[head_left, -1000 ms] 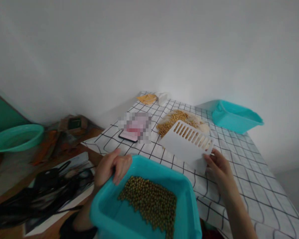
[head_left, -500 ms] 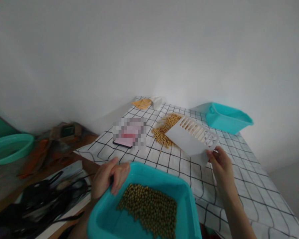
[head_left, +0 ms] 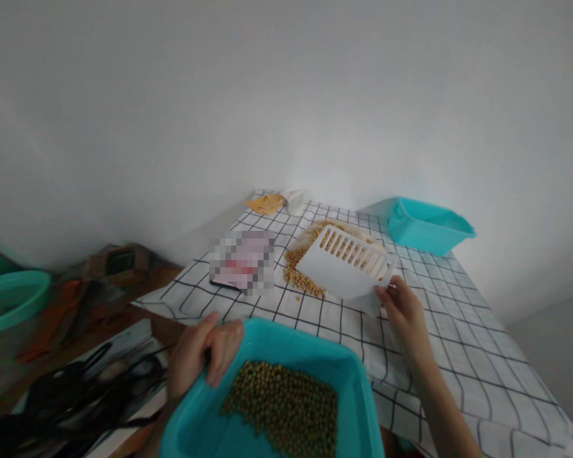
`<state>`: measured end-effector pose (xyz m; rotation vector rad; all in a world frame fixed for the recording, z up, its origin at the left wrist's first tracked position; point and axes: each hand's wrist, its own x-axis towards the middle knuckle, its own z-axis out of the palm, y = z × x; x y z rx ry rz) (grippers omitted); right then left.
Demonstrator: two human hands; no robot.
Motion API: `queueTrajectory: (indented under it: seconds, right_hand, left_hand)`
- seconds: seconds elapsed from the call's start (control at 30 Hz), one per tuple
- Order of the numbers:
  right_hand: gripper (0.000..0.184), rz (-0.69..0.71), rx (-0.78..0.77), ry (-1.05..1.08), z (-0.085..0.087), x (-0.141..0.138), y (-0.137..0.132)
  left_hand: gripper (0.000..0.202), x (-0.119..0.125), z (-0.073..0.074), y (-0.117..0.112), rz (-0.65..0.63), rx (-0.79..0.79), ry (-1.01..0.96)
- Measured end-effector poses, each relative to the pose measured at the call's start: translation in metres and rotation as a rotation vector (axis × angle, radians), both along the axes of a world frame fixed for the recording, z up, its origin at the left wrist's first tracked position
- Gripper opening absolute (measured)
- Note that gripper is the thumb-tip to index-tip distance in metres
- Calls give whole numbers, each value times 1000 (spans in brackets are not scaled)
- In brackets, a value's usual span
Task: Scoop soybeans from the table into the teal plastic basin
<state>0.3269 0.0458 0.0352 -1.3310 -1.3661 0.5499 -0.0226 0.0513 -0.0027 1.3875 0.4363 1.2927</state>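
Note:
My left hand grips the left rim of a turquoise plastic basin at the front edge of the table. A heap of beans lies inside the basin, mostly toward its far and right sides. My right hand pinches the near right corner of a white slotted plastic board, thumb on one side and fingers on the other. The board is tilted above a pile of pale beans on the cloth and hides part of it. Whether it touches the beans, I cannot tell.
A checked cloth covers the table. A second turquoise basin stands at the back right. A pixelated phone, a yellow cloth and a white object lie left. A green tub and black cables are below left.
My right hand has moved the slotted board left, farther over the pale bean pile. My left hand keeps its grip on the basin. The view has shifted slightly.

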Motion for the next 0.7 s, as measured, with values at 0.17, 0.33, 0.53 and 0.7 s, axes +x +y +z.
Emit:
queueTrajectory:
  seconds: [0.17, 0.33, 0.53, 0.7]
  right_hand:
    - [19, -16, 6, -11, 2, 0, -3]
    - [20, -12, 45, 76, 2, -2, -8]
    - [27, -153, 4, 141, -4, 22, -39]
    - [30, -227, -44, 99, -9, 45, -65]
  left_hand:
    - [72, 9, 19, -16, 7, -103, -13]
    - [71, 18, 26, -27, 80, -242, -106]
    - [71, 17, 25, -22, 56, -132, -78]
    - [69, 21, 25, -26, 72, -192, -132]
